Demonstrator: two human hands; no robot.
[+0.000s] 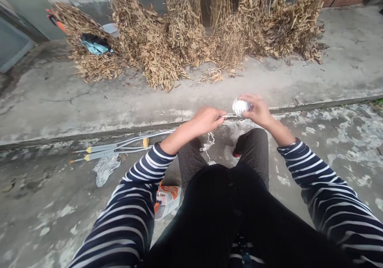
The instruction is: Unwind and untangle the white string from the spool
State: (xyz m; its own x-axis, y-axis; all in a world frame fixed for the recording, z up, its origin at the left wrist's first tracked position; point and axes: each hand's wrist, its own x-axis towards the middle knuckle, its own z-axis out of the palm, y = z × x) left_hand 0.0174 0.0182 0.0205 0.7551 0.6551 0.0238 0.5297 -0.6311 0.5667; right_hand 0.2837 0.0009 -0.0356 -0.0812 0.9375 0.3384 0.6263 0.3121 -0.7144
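Note:
My right hand (257, 109) is wrapped round a ball of white string (240, 107), held above my knees. A short taut length of the string (229, 116) runs from the ball to my left hand (206, 119), whose fingers pinch it. Below my left hand, a loose tangle of white string (208, 141) hangs between my legs. How its end joins the pinched part is hidden behind my fingers.
Dried plant bundles (155, 40) lean along the wall on a concrete ledge (125, 100). A pair of crutches (107, 150) lies at my left by a crumpled clear plastic bag (106, 168). A white and orange bag (169, 200) stands beside my left leg.

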